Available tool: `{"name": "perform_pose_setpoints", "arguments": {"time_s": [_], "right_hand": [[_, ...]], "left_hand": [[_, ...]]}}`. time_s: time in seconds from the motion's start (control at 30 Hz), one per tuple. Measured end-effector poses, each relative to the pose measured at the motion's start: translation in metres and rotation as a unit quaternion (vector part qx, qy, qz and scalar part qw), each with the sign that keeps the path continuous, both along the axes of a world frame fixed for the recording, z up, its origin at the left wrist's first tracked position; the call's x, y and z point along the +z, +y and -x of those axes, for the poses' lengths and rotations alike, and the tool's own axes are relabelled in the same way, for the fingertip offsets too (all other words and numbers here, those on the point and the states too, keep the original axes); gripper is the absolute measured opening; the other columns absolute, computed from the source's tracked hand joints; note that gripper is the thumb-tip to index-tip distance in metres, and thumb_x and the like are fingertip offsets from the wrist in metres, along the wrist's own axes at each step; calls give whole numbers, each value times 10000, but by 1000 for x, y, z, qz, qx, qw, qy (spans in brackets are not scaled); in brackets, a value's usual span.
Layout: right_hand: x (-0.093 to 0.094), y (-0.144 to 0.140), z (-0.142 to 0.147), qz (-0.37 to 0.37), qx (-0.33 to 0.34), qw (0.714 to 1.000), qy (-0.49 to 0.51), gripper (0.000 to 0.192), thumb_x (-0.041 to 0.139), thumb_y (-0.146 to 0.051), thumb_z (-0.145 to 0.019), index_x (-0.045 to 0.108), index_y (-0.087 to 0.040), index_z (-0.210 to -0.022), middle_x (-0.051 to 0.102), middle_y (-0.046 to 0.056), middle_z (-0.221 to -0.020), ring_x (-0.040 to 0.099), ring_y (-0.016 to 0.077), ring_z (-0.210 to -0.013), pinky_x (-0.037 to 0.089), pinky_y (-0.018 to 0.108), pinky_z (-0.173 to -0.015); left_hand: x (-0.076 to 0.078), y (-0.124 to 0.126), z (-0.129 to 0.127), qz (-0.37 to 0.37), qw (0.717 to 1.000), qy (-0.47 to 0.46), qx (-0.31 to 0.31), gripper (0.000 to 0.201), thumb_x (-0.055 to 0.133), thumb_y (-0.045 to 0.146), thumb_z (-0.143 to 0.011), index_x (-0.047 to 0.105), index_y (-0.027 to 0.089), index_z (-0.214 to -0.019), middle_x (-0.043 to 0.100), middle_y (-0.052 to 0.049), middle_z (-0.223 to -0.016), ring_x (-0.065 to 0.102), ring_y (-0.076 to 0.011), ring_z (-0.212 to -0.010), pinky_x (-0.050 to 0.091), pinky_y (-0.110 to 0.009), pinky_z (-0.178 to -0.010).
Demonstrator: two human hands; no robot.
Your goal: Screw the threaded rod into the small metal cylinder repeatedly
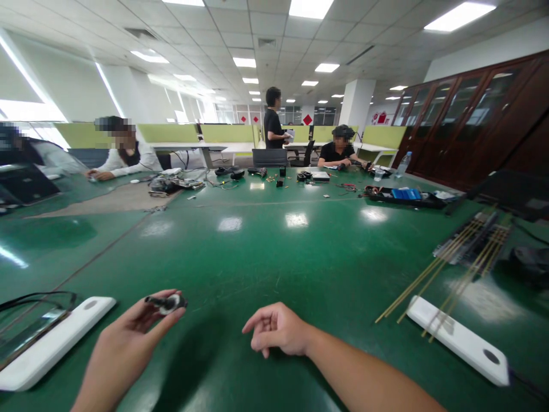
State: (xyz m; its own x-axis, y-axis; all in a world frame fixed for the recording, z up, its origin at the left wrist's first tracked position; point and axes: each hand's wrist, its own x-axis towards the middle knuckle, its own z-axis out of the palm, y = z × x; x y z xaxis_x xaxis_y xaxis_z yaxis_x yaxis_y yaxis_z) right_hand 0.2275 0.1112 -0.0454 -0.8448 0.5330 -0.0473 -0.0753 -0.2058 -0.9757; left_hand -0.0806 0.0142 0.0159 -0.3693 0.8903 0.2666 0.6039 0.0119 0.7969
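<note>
My left hand (141,326) is closed round a small dark part with a round whitish face and a short black stem (167,303), held above the green tabletop between thumb and fingers. The fingers cover some of it, so I cannot tell its exact kind. To the right, my right hand (278,332) hovers over the table with nothing visible in it. Its index finger points left, while the other fingers curl loosely and stay apart. Between the two hands is bare green tabletop (223,343).
White bars lie at left (64,343) and right (458,340). Thin wooden sticks (437,263) cross the right bar. Across the table are a black tray with blue packs (407,194), a plastic bottle (404,165) and loose electronic parts (175,182). Several people (122,151) are beyond.
</note>
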Motion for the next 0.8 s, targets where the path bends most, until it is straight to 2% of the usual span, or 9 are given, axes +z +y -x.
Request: {"name": "perform_pose_setpoints", "arguments": {"time_s": [0.1, 0.17, 0.23, 0.3, 0.4, 0.5, 0.63, 0.8], "right_hand": [[-1, 7, -1, -61, -157, 986, 8, 375, 741, -312, -790, 656, -149, -1117, 620, -13, -721, 535, 86, -517, 418, 219, -516], [-2, 12, -1, -115, -256, 960, -16, 331, 679, -233, -812, 624, -171, -1132, 598, -26, -729, 520, 87, -544, 411, 218, -531], [-4, 14, 0, -163, -309, 936, -53, 374, 654, -164, -793, 586, -192, -1160, 596, -29, -764, 520, 90, -579, 415, 216, -554], [-6, 14, 1, -195, -320, 924, -81, 475, 655, -126, -764, 537, -217, -1216, 609, -26, -831, 521, 87, -593, 425, 217, -573], [-7, 12, 4, -222, -322, 914, -108, 602, 662, -99, -738, 476, -255, -1289, 617, -14, -939, 532, 86, -615, 443, 225, -604], [-5, 10, 5, -237, -322, 907, -130, 639, 663, -80, -722, 473, -279, -1299, 617, -12, -985, 536, 86, -630, 447, 229, -624], [0, 8, 5, -255, -298, 906, -160, 554, 661, -79, -725, 539, -277, -1228, 629, -24, -929, 526, 88, -612, 434, 227, -620], [4, 7, 5, -273, -293, 898, -180, 444, 663, -101, -741, 590, -251, -1152, 641, -19, -908, 518, 93, -612, 428, 230, -626]], "left_hand": [[1, 39, -44, -1, 990, -76, -118, 502, 765, 458, -800, 618, 226, -1221, 678, -71, -1205, 663, -260, -1082, 527, -410, -1001], [-2, 58, -74, -18, 982, -47, -184, 410, 738, 426, -838, 630, 234, -1185, 661, -63, -1191, 650, -237, -1059, 525, -380, -973], [-9, 69, -95, -22, 971, 2, -236, 330, 678, 397, -896, 633, 259, -1193, 645, -55, -1172, 627, -221, -1053, 510, -363, -949], [-22, 74, -104, -20, 962, 35, -270, 302, 617, 367, -943, 618, 288, -1234, 625, -52, -1173, 602, -214, -1078, 487, -359, -957], [-45, 73, -100, -12, 950, 62, -304, 334, 593, 328, -958, 587, 312, -1291, 597, -54, -1212, 573, -213, -1132, 460, -360, -997], [-61, 73, -89, -9, 954, 64, -293, 385, 650, 302, -923, 566, 308, -1299, 602, -48, -1222, 575, -213, -1133, 452, -360, -1004], [-64, 76, -87, -8, 965, 50, -258, 339, 703, 310, -885, 590, 273, -1202, 635, -39, -1151, 598, -208, -1067, 464, -352, -958], [-58, 75, -91, -14, 957, 43, -286, 267, 682, 314, -903, 608, 262, -1155, 640, -41, -1117, 603, -201, -1043, 474, -340, -931]]}}
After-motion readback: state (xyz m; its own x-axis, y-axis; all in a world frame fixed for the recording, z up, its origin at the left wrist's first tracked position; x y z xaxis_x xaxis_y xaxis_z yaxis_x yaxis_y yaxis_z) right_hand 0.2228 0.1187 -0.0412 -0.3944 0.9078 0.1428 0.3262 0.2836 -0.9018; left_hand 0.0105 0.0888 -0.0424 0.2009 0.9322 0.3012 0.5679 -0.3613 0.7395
